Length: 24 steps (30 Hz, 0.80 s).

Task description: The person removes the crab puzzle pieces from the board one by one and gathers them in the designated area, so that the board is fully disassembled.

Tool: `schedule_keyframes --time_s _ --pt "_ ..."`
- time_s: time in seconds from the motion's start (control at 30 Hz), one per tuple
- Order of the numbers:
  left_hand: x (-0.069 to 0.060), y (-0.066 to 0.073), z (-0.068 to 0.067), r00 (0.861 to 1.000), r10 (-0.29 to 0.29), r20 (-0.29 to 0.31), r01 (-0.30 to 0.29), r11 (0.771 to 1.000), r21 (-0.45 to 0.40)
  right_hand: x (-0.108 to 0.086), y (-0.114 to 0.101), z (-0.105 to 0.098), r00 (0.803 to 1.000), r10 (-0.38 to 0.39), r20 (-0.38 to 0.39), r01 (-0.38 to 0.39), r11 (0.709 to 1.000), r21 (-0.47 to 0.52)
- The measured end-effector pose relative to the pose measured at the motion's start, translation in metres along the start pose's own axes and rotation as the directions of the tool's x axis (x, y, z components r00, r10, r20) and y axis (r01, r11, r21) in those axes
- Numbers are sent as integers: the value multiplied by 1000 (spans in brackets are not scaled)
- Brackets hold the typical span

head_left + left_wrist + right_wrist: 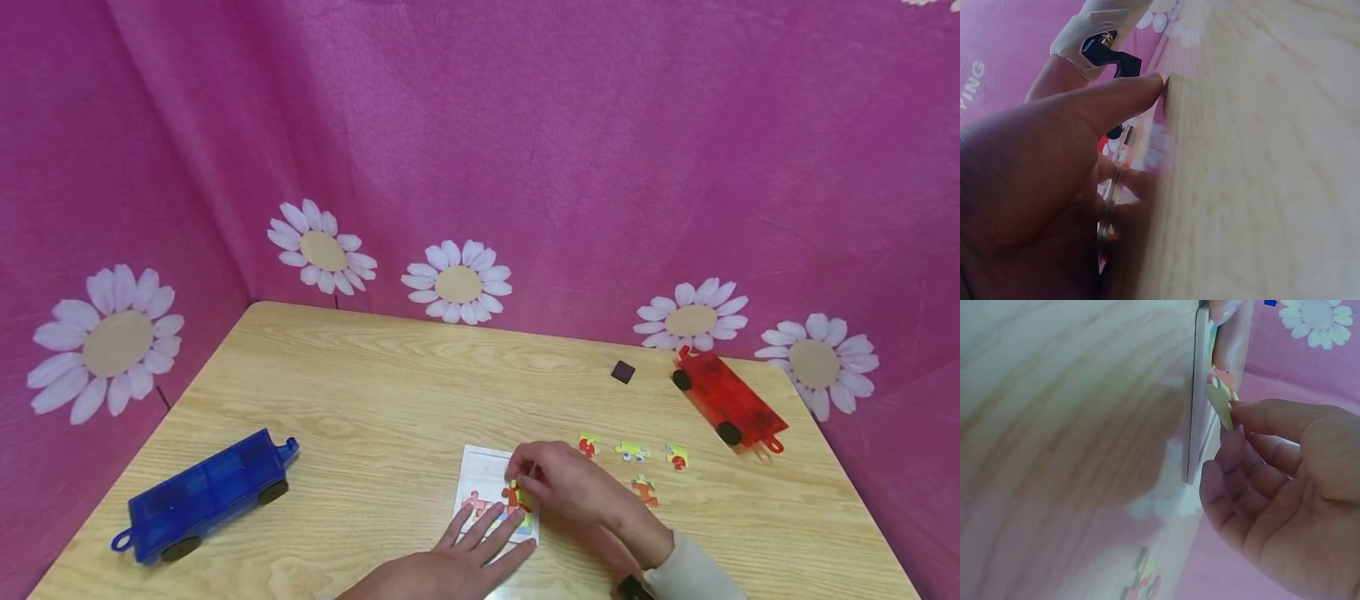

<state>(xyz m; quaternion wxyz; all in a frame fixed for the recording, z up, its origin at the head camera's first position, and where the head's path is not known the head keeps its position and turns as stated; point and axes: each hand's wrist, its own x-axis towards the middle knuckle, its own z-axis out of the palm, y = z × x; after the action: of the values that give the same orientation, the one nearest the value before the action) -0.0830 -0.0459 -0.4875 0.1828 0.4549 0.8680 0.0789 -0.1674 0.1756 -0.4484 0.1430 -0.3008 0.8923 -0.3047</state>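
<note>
A white puzzle tray (481,468) lies on the wooden table, with joined jigsaw pieces along its near side. My left hand (444,570) rests over that near side, fingers straight and spread, covering part of the picture. Between thumb and fingertips, my right hand (564,485) pinches a jigsaw piece (1220,404). The right wrist view shows this piece tilted at the tray's edge, close to the left hand's fingertips. To the right of the tray lie several loose jigsaw pieces, among them a yellow-and-red piece (677,457) and an orange piece (645,491).
On the left of the table (360,392) stands a blue translucent toy wagon (206,498) with black wheels. A red toy wagon (733,402) is at the back right, beside a small dark square tile (622,372). Pink flowered cloth (480,150) hangs behind the table.
</note>
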Motion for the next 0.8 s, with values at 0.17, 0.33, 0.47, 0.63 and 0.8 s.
schedule_keyframes --time_s 0.17,0.33,0.47,0.63,0.8 --pt "1 0 1 1000 -3 -5 3 1000 21 0 1 0 1000 -3 6 3 1000 9" --pt "0 0 2 1000 9 -25 -8 999 34 -2 0 -2 1000 0 9 0 1000 29" --pt "0 -1 3 999 15 -34 -14 999 30 -4 -1 -3 1000 -4 6 4 999 38" --pt "0 -1 5 997 33 -72 -24 992 125 -4 -2 -2 1000 6 -1 -6 1000 11" --pt "0 -1 3 1000 11 -27 -9 997 72 -3 -4 1 999 47 -13 -47 999 10"
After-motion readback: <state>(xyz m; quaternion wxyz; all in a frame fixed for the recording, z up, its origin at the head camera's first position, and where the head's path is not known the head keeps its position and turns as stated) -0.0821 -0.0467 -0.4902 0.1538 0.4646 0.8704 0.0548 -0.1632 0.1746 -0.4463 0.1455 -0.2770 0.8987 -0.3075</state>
